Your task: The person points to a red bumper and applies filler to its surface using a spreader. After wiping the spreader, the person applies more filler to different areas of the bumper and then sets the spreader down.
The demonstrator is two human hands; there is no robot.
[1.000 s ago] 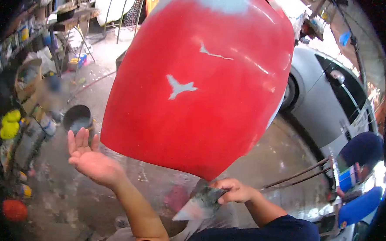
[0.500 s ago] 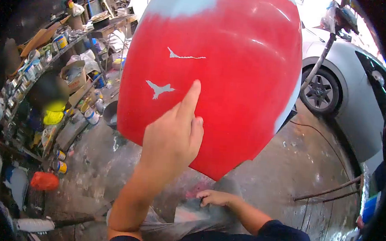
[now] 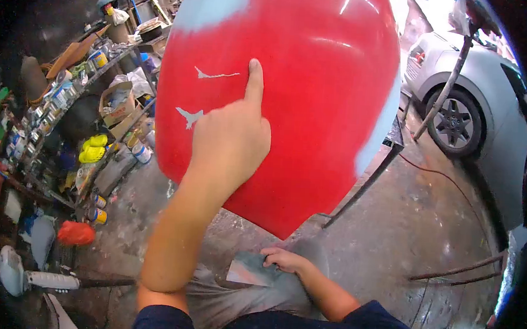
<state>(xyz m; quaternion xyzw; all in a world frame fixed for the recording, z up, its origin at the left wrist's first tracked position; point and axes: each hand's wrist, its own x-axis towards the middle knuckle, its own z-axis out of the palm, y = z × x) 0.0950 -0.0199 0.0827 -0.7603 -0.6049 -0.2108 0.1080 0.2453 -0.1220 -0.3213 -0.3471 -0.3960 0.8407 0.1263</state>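
A red car hood (image 3: pixel 313 119) on a stand fills the middle, with pale blue areas at its upper left and right edges. Two jagged grey patches mark its left half: a thin one (image 3: pixel 205 74) and, lower, a broader one (image 3: pixel 189 118) partly behind my hand. My left hand (image 3: pixel 232 136) is over the hood, index finger stretched out and the other fingers curled, its fingertip right of the thin patch. Low in front of my lap, my right hand (image 3: pixel 285 261) grips a grey rectangular sheet (image 3: pixel 250 272) with a pinkish area, like sandpaper.
Shelves crowded with cans (image 3: pixel 58 97) and a cardboard box (image 3: pixel 116 104) line the left side. A red bag (image 3: pixel 76 233) lies on the floor. At right stand a silver car (image 3: pixel 498 117) and an upright pole (image 3: pixel 449 85); a hose (image 3: pixel 436 173) crosses the floor.
My left hand has moved up the hood, its fingertip going from right of the lower patch to right of the upper one. The view has shifted; my right hand still holds the sheet.
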